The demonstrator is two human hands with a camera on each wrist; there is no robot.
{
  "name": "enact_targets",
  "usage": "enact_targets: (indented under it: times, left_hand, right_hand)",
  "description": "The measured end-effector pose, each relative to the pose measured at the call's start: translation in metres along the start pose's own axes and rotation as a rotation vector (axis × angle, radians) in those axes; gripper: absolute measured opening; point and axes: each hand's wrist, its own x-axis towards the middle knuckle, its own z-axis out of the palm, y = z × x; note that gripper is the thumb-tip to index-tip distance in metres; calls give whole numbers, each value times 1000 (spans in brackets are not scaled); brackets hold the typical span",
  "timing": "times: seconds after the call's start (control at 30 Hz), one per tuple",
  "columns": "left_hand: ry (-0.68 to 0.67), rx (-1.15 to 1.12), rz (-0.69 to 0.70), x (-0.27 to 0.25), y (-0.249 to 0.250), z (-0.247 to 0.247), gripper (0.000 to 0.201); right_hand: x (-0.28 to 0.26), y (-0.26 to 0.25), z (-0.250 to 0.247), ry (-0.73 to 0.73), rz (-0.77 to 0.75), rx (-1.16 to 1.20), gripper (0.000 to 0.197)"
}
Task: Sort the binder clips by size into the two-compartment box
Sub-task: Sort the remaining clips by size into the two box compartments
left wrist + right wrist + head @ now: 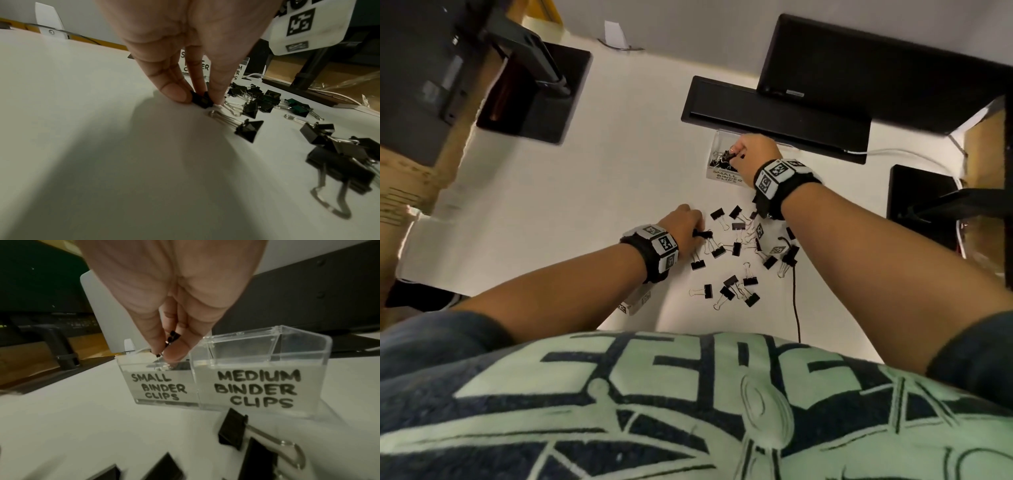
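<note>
A clear two-compartment box (255,369) is standing toward the far edge of the white worktop (592,192), just in front of a black monitor base (774,113). Its left compartment, hand-lettered "SMALL BINDER CLIPS", is holding a heap of small black clips (722,161); the right compartment, lettered "MEDIUM BINDER CLIPS", is showing nothing inside in the right wrist view, and the head view hides it behind the hand.

The right hand (755,150) is hovering over the small compartment, its grip pinching a small black binder clip (172,337) between thumb and fingertips just above the rim.

The left hand (686,219) is reaching down to the worktop nearer the front edge, thumb and fingertips pinching another small black clip (202,100) that is touching the surface.

Loose binder clips (736,246) are lying scattered across the middle of the worktop between the two wrists and the front edge, black bodies with silver wire handles, in two sizes, some touching or overlapping. A thin black cable (796,308) is running through them toward the front edge.
</note>
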Motion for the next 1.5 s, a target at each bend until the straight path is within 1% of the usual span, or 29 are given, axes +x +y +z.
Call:
enact_targets:
  times: [0.13,0.23,0.33,0.4,0.47,0.53,0.63,0.7,0.73,0.77,0.83,0.93,1.0,1.07,1.1,1.2,1.27,1.3,1.37,1.43,1.5]
  left_hand:
    - [-11,29,-3,1,0,-3,24]
    - [57,61,-2,1,2,-6,27]
    - [90,79,64,1,13,-6,31]
    - [107,112,130,2,23,-4,33]
    - [126,133,193,5,34,0,31]
    - [121,136,231,7,44,4,28]
    - [106,133,250,11,51,8,24]
    - [87,145,280,15,52,12,25]
    - [70,157,296,17,51,13,28]
    - [55,173,309,19,49,14,32]
    - [47,198,315,20,46,15,37]
    - [86,178,310,19,41,13,38]
    - [93,162,288,18,39,10,39]
    - [76,152,255,17,37,7,39]
    - [72,151,249,17,37,7,37]
    - [80,120,275,13,40,9,31]
    - [94,103,320,13,46,13,35]
    - [93,107,354,12,50,15,39]
    - [37,148,405,13,58,17,50]
    - [-40,217,400,13,62,19,55]
    - [-60,272,375,12,60,20,55]
  right_hand:
    - [-7,6,1,-4,-31,62,38]
    - [-15,20,-9,47,3,237,43]
    - [-26,41,-20,114,7,414,41]
    - [-36,54,-24,99,18,525,40]
    - [-42,67,-24,84,43,588,39]
    - [-48,76,-21,99,71,650,36]
    - [-55,84,-18,160,122,753,31]
    - [-62,89,-16,197,174,818,26]
    - [-66,92,-14,207,199,824,26]
    - [-70,96,-9,207,220,790,28]
    - [-80,103,2,177,248,615,30]
    - [-97,108,21,88,228,332,31]
    - [-106,109,29,23,199,216,33]
    - [-111,113,32,2,188,210,35]
    - [-112,115,31,16,195,242,35]
    - [-110,119,25,126,227,315,36]
    - [-106,119,20,153,232,295,36]
    - [-104,120,19,143,227,265,37]
    - [-103,121,18,101,229,193,39]
    - [-103,127,20,72,271,138,38]
    - [-105,133,21,65,316,142,35]
